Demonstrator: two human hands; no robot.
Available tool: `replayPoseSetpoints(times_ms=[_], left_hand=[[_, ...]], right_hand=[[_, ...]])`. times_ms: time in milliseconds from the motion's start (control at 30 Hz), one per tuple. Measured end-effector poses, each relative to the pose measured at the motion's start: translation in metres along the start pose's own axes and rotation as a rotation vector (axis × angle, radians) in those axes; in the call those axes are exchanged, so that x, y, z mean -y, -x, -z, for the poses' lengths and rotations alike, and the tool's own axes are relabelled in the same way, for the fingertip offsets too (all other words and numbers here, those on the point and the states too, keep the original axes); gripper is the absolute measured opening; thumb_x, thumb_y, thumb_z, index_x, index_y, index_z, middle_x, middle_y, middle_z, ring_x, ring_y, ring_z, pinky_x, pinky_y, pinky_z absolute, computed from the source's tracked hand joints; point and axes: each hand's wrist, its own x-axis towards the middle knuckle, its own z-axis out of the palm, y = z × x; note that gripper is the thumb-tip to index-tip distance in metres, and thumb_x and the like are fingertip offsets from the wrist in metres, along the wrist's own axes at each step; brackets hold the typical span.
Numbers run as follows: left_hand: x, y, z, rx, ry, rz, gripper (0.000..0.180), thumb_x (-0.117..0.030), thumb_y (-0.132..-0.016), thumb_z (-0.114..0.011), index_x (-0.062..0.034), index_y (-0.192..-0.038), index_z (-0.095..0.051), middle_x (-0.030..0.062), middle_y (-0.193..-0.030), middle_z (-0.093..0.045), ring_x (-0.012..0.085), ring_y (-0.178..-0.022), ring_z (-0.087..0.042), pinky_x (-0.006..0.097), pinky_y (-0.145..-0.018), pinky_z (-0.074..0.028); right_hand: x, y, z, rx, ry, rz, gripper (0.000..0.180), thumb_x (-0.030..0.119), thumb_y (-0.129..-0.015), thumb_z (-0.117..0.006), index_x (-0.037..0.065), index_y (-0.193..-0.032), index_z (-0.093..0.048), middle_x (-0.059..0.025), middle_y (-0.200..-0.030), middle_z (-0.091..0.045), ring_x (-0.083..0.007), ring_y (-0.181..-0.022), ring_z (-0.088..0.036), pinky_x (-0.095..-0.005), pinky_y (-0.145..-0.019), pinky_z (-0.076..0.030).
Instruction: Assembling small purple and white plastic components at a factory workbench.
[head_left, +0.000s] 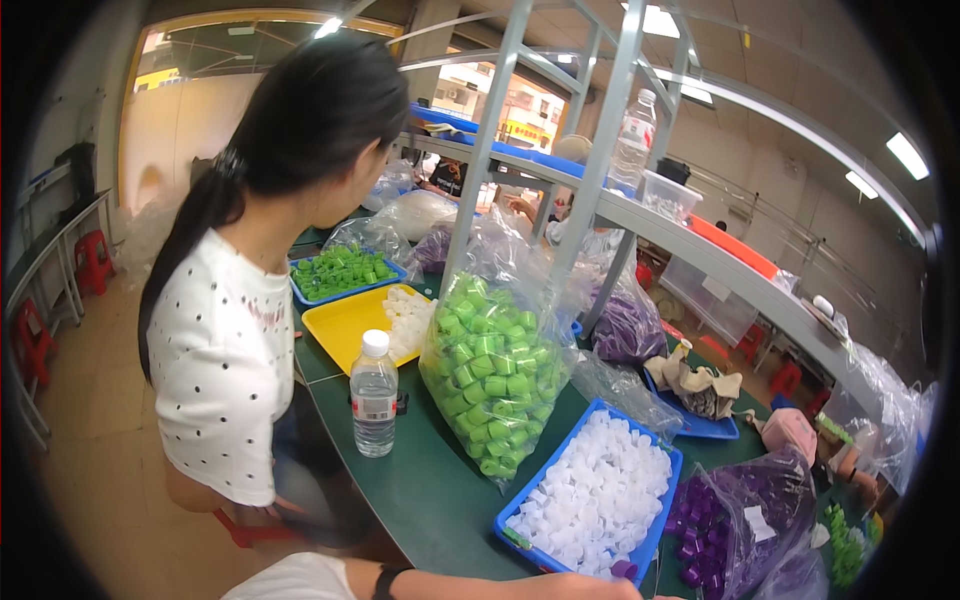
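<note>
Own forearm point(480, 583) beside blue tray point(520, 525) of white caps point(600, 495) on green table point(420, 500).

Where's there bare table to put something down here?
Bare green table lies in front of the water bottle, between it, the bag of green caps and the blue tray of white caps. Right of that tray it is crowded with bags of purple caps.

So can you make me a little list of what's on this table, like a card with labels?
table: green top
nearest tray: blue tray full of white caps
middle: clear bag of green caps, upright
beside it: water bottle, standing, cap on
far end: yellow tray, blue tray of green caps
right: bags of purple caps
wearer's arm: forearm along the lower edge, dark wristband; hand hidden
co-worker: person in a white dotted shirt, seated at the table's left
</note>
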Motion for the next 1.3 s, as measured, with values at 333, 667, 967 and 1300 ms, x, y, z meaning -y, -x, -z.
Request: replayPoseSetpoints(times_ms=[333,667,967,1300], left_hand=[[0.085,0.067,0.019,-0.215,-0.759,-0.117,0.027,-0.02,-0.083,-0.062,-0.0039,-0.102,-0.055,0.0123,-0.105,-0.054,0.0305,-0.102,-0.049,0.041,-0.091,-0.039],[0.117,0.095,-0.023,-0.059,-1.015,-0.046,0.044,-0.03,-0.079,-0.062,-0.0061,-0.115,-0.054,0.0139,-0.118,-0.048,0.033,-0.113,-0.041,0.048,-0.096,-0.031],[0.113,0.095,-0.029,-0.001,-1.118,0.086,0.049,-0.036,-0.08,-0.059,-0.0074,-0.119,-0.053,0.0134,-0.122,-0.048,0.0313,-0.116,-0.04,0.045,-0.098,-0.029],[0.048,0.051,-0.003,0.022,-1.214,0.06,0.052,-0.042,-0.082,-0.056,-0.0083,-0.122,-0.053,0.0137,-0.124,-0.047,0.0305,-0.113,-0.041,0.044,-0.096,-0.03]], right_hand=[[0.047,-0.045,-0.035,0.129,-0.181,-0.14,0.009,-0.001,-0.079,-0.061,-0.004,-0.088,-0.062,-0.0164,-0.079,-0.063,-0.0328,-0.073,-0.063,-0.0378,-0.066,-0.05],[0.092,-0.12,-0.101,-0.006,-0.675,0.057,0.016,0.003,-0.072,-0.076,0.001,-0.069,-0.061,-0.0087,-0.059,-0.056,-0.0226,-0.049,-0.052,-0.0294,-0.045,-0.038],[0.073,-0.119,-0.104,0.104,-0.83,0.024,0.021,0.007,-0.073,-0.077,0.002,-0.064,-0.058,-0.0088,-0.057,-0.055,-0.0222,-0.049,-0.052,-0.0303,-0.044,-0.038],[0.051,-0.116,-0.093,0.029,-0.814,0.072,0.023,0.009,-0.077,-0.074,0.004,-0.061,-0.058,-0.0094,-0.054,-0.052,-0.0248,-0.047,-0.05,-0.0338,-0.043,-0.035]])
